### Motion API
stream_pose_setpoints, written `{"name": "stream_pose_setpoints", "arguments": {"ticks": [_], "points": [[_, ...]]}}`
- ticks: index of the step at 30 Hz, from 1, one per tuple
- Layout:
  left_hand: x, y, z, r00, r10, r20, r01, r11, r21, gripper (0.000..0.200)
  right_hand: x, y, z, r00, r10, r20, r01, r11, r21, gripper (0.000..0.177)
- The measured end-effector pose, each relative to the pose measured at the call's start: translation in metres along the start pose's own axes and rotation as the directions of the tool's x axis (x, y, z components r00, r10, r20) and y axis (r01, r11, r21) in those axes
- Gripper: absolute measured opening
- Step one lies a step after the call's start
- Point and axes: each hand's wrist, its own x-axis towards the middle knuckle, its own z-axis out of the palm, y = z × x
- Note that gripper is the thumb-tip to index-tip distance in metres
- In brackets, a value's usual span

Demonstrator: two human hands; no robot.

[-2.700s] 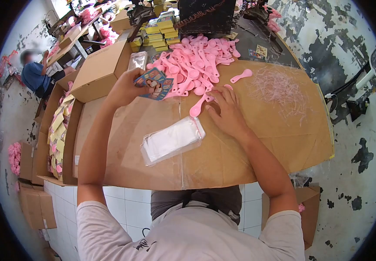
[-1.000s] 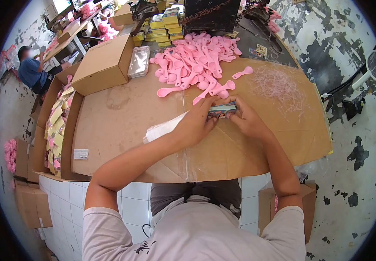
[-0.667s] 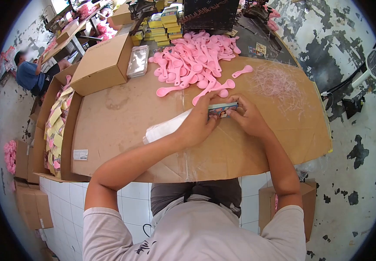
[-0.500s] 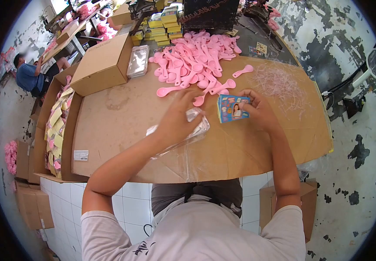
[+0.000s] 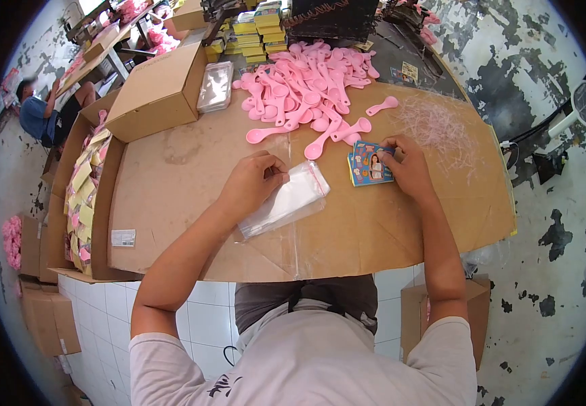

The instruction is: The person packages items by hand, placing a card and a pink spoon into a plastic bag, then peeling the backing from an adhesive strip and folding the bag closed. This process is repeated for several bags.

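Note:
My right hand (image 5: 409, 169) grips a small stack of blue printed cards (image 5: 370, 166), thumb on top, above the cardboard sheet. To its left lie clear plastic bags (image 5: 299, 191) in a flat pile with a reddish strip along one end. My left hand (image 5: 255, 181) is closed, its fingertips pinched on the upper left edge of these bags. Just beyond both hands spreads a heap of pink measuring spoons (image 5: 306, 88), with one spoon (image 5: 318, 143) reaching toward the bags and a lone spoon (image 5: 382, 105) off to the right.
An open carton (image 5: 79, 203) on the left holds packed pieces with yellowish cards. Behind it are a closed cardboard box (image 5: 157, 88) and another stack of clear bags (image 5: 215, 86). Card stacks (image 5: 259, 34) stand at the back. Pinkish shreds (image 5: 438, 132) lie right. A person (image 5: 42, 115) sits far left.
My left hand has drawn back leftward from the bag's far end, uncovering the bags, and now pinches their edge. The cards in my right hand have shifted slightly to the right.

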Motion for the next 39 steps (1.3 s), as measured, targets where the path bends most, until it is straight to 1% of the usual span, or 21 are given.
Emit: {"name": "stream_pose_setpoints", "arguments": {"ticks": [2, 3, 5, 6, 7, 8, 9, 11, 12, 14, 18, 21, 24, 26, 27, 30, 31, 33, 36, 38, 39], "points": [[-0.001, -0.002, 0.000, 1.000, 0.015, -0.022, -0.015, 1.000, 0.004, 0.012, 0.000, -0.004, -0.006, 0.998, 0.046, 0.040, -0.048, 0.997, 0.055, 0.018], [-0.002, -0.003, -0.001, 0.998, 0.056, -0.030, -0.057, 0.998, -0.023, 0.010, 0.002, -0.009, -0.010, 0.996, 0.065, 0.061, -0.070, 0.994, 0.082, 0.018], [-0.004, -0.003, -0.004, 0.989, 0.135, -0.054, -0.139, 0.987, -0.077, 0.008, 0.007, -0.021, -0.014, 0.986, 0.045, 0.161, -0.094, 0.946, 0.311, 0.017], [-0.003, -0.006, -0.002, 0.992, 0.109, -0.059, -0.121, 0.953, -0.277, 0.011, 0.009, -0.028, -0.016, 0.978, 0.028, 0.209, -0.115, 0.901, 0.418, 0.017], [0.000, -0.011, 0.002, 0.995, 0.083, -0.058, -0.100, 0.880, -0.465, 0.013, 0.010, -0.036, -0.015, 0.972, -0.008, 0.235, -0.091, 0.909, 0.406, 0.017], [0.002, -0.013, 0.004, 0.997, 0.059, -0.051, -0.078, 0.770, -0.633, 0.016, 0.012, -0.051, -0.011, 0.965, -0.043, 0.259, -0.066, 0.916, 0.395, 0.017], [0.003, -0.012, 0.004, 0.998, 0.049, -0.036, -0.061, 0.725, -0.686, 0.019, 0.013, -0.062, -0.005, 0.956, -0.077, 0.283, -0.039, 0.922, 0.384, 0.018], [0.004, -0.010, 0.003, 0.999, 0.036, -0.005, -0.026, 0.625, -0.780, 0.025, 0.022, -0.076, 0.006, 0.946, -0.125, 0.298, 0.045, 0.964, 0.261, 0.019], [0.003, -0.009, 0.001, 0.999, 0.006, 0.032, 0.021, 0.643, -0.766, 0.026, 0.026, -0.081, 0.010, 0.939, -0.148, 0.309, 0.089, 0.976, 0.198, 0.019], [0.001, -0.006, -0.003, 0.993, -0.060, 0.097, 0.112, 0.673, -0.731, 0.030, 0.036, -0.081, 0.022, 0.943, -0.136, 0.305, 0.048, 0.958, 0.281, 0.020], [0.001, -0.001, -0.003, 0.992, -0.077, 0.096, 0.122, 0.691, -0.713, 0.039, 0.041, -0.082, 0.036, 0.970, -0.094, 0.225, -0.033, 0.864, 0.503, 0.019], [0.002, -0.006, 0.004, 0.992, -0.087, 0.092, 0.127, 0.721, -0.681, 0.041, 0.032, -0.082, 0.042, 0.993, -0.053, 0.107, -0.028, 0.769, 0.639, 0.020], [0.002, -0.009, 0.008, 0.994, -0.077, 0.078, 0.110, 0.758, -0.643, 0.041, 0.027, -0.082, 0.042, 0.993, -0.014, 0.119, -0.068, 0.756, 0.651, 0.022], [0.002, -0.006, 0.008, 0.993, -0.098, 0.072, 0.121, 0.750, -0.650, 0.038, 0.024, -0.077, 0.040, 0.977, -0.148, 0.154, 0.046, 0.849, 0.527, 0.023], [0.002, -0.006, 0.010, 0.995, -0.069, 0.069, 0.097, 0.748, -0.656, 0.038, 0.023, -0.076, 0.040, 0.961, -0.212, 0.178, 0.109, 0.881, 0.460, 0.024], [-0.001, -0.002, 0.011, 0.997, 0.015, 0.075, 0.038, 0.758, -0.651, 0.036, 0.023, -0.081, 0.041, 0.906, -0.319, 0.278, 0.212, 0.911, 0.355, 0.026], [-0.004, 0.003, 0.011, 0.995, 0.043, 0.092, 0.025, 0.773, -0.634, 0.035, 0.019, -0.085, 0.048, 0.922, -0.239, 0.306, 0.085, 0.893, 0.441, 0.027], [-0.008, 0.008, 0.014, 0.991, 0.069, 0.114, 0.018, 0.775, -0.632, 0.035, 0.006, -0.093, 0.067, 0.922, -0.081, 0.378, -0.169, 0.795, 0.582, 0.029], [-0.008, 0.008, 0.015, 0.994, 0.038, 0.106, 0.044, 0.738, -0.673, 0.035, 0.002, -0.094, 0.077, 0.959, -0.058, 0.279, -0.155, 0.715, 0.682, 0.036], [-0.006, 0.009, 0.013, 0.997, -0.021, 0.081, 0.071, 0.711, -0.700, 0.034, 0.007, -0.085, 0.078, 0.961, -0.056, 0.270, -0.133, 0.763, 0.633, 0.034], [-0.006, 0.010, 0.009, 0.994, -0.028, 0.107, 0.094, 0.721, -0.686, 0.034, 0.009, -0.083, 0.077, 0.962, -0.056, 0.267, -0.123, 0.786, 0.606, 0.033]]}}
